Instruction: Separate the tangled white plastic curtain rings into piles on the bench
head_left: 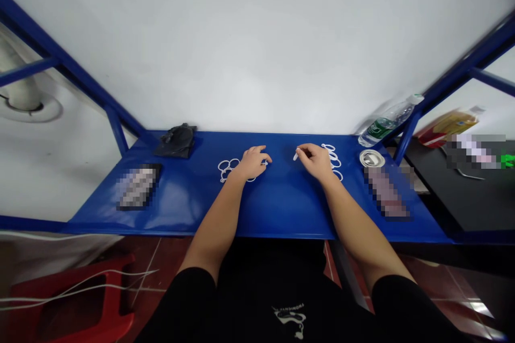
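Several thin white plastic rings lie in a cluster on the blue tabletop, partly under my left hand. Its fingers are spread and bent over them, and a bit of white shows by the fingertips. My right hand is closed in a pinch on a small white ring, seen nearly edge-on and mostly covered by the fingers. Just right of that hand more white rings lie in an overlapping column, some of them hidden behind the hand.
A crumpled black bag and a blurred-out dark item lie on the left. To the right are a leaning water bottle, a roll of tape and a blurred flat object. Blue frame bars flank the tabletop.
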Motion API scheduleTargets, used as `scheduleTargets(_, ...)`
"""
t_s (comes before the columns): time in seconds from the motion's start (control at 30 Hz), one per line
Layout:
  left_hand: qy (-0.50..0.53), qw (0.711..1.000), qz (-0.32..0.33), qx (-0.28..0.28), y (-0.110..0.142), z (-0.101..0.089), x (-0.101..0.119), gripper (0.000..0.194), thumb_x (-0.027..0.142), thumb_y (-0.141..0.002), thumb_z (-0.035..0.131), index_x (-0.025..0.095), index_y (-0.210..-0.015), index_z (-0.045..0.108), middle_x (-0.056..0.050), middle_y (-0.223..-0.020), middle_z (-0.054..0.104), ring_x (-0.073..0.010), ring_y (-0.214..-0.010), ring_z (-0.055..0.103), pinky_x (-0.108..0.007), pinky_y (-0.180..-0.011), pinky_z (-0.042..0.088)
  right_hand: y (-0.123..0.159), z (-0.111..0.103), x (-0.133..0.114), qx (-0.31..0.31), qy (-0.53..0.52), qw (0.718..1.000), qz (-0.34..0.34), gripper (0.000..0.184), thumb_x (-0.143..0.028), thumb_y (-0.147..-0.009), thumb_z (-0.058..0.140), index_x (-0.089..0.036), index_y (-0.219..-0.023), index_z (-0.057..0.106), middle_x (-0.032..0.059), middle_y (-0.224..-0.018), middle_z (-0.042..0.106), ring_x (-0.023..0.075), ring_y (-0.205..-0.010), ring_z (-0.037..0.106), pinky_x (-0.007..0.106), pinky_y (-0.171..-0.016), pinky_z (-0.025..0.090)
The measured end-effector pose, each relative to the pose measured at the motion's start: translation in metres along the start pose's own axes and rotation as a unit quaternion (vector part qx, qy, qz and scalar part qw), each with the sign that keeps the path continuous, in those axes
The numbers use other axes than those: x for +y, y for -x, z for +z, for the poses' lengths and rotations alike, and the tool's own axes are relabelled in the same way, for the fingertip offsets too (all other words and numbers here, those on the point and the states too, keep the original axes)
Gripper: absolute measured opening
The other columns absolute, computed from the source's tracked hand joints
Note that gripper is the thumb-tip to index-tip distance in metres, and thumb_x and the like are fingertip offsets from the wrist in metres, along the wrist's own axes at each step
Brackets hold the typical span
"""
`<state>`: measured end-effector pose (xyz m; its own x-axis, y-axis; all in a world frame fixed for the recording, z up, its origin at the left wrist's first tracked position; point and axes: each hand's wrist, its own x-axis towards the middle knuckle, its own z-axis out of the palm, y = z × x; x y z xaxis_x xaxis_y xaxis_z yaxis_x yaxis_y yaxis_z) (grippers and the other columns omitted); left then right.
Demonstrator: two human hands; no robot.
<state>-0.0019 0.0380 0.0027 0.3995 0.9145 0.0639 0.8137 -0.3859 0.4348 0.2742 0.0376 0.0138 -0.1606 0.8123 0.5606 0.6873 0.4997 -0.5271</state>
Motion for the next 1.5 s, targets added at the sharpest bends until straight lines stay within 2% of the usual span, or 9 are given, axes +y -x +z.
scheduleTargets(0.1,-0.011,1.000,-0.008,0.006,0.000,-0.001,0.001,0.033,0.011,-0.090,0.063,0.029,-0.109,0.082,-0.009,-0.161,0.053,-0.0379,-0.152,0.043,-0.062,-0.125,0.034,0.001,0.002,0.001,-0.007,-0.001,1.000,-0.005,0.025,-0.040,-0.099,0.060,-0.023,-0.099,0.078,0.0061,-0.088,0.080,0.0234,-0.078,0.075,0.036,-0.071,0.056)
scheduleTargets(0.27,-0.025,0.999,0.026,0.020,0.000,-0.004,0.004,0.027,0.010,-0.089,0.065,0.028,-0.098,0.083,-0.006,-0.160,0.054,-0.0331,-0.154,0.042,-0.057,-0.128,0.031,0.001,0.002,0.001,-0.009,-0.005,1.000,-0.007,0.025,-0.040,-0.099,0.060,-0.023,-0.100,0.079,0.0069,-0.089,0.080,0.0238,-0.079,0.075,0.036,-0.072,0.056)
scheduleTargets(0.53,0.008,0.992,0.073,0.104,-0.003,-0.003,0.009,0.016,0.019,-0.092,0.072,0.028,-0.099,0.083,-0.005,-0.155,0.061,-0.0321,-0.146,0.051,-0.057,-0.122,0.039,0.000,0.001,-0.001,-0.013,0.004,1.000,-0.011,0.025,-0.039,-0.099,0.060,-0.023,-0.100,0.079,0.0077,-0.090,0.081,0.0247,-0.080,0.076,0.037,-0.074,0.057)
scheduleTargets(0.67,0.022,0.988,0.088,0.127,-0.004,-0.003,0.010,0.014,0.018,-0.092,0.073,0.028,-0.099,0.082,-0.004,-0.146,0.068,-0.0296,-0.140,0.057,-0.054,-0.119,0.040,0.001,0.003,0.000,-0.018,0.012,1.000,-0.009,0.025,-0.039,-0.099,0.060,-0.023,-0.100,0.079,0.0076,-0.090,0.081,0.0248,-0.080,0.076,0.037,-0.074,0.057)
scheduleTargets(0.9,0.040,0.985,0.086,0.146,-0.004,-0.005,0.013,0.012,0.020,-0.093,0.074,0.027,-0.100,0.081,-0.004,-0.139,0.073,-0.0281,-0.135,0.061,-0.053,-0.117,0.041,0.000,0.002,0.002,-0.028,0.016,0.999,-0.001,0.025,-0.039,-0.099,0.060,-0.023,-0.099,0.079,0.0077,-0.090,0.081,0.0250,-0.080,0.076,0.037,-0.074,0.056)
scheduleTargets(1.1,0.043,0.985,0.088,0.140,-0.004,-0.006,0.014,0.012,0.020,-0.094,0.073,0.027,-0.100,0.080,-0.004,-0.138,0.073,-0.0272,-0.132,0.063,-0.052,-0.115,0.043,0.000,0.001,0.000,-0.033,0.015,0.999,0.008,0.027,-0.041,-0.098,0.059,-0.023,-0.097,0.078,0.0074,-0.089,0.080,0.0246,-0.080,0.074,0.036,-0.074,0.054)
scheduleTargets(1.23,0.047,0.984,0.091,0.145,-0.005,-0.005,0.012,0.012,0.019,-0.094,0.073,0.026,-0.100,0.080,-0.004,-0.136,0.074,-0.0272,-0.130,0.064,-0.051,-0.113,0.045,-0.003,-0.013,0.001,-0.004,0.057,0.997,0.046,0.029,-0.046,-0.095,0.060,-0.023,-0.087,0.076,0.0065,-0.080,0.078,0.0234,-0.073,0.071,0.034,-0.069,0.050)
scheduleTargets(1.4,0.052,0.983,0.101,0.147,-0.006,-0.002,0.009,0.012,0.020,-0.094,0.073,0.027,-0.100,0.080,-0.003,-0.136,0.074,-0.0270,-0.128,0.065,-0.052,-0.111,0.046,-0.011,-0.040,0.013,0.063,0.088,0.982,0.152,0.033,-0.052,-0.091,0.063,-0.022,-0.080,0.072,0.0045,-0.072,0.073,0.0227,-0.070,0.067,0.033,-0.068,0.046)
scheduleTargets(1.5,0.058,0.980,0.108,0.154,-0.007,0.000,0.008,0.012,0.021,-0.095,0.072,0.026,-0.102,0.081,-0.004,-0.129,0.077,-0.0262,-0.123,0.067,-0.050,-0.108,0.048,-0.014,-0.046,0.017,0.123,0.074,0.969,0.202,0.035,-0.057,-0.087,0.070,-0.022,-0.082,0.070,0.0015,-0.067,0.069,0.0205,-0.064,0.063,0.032,-0.065,0.044)
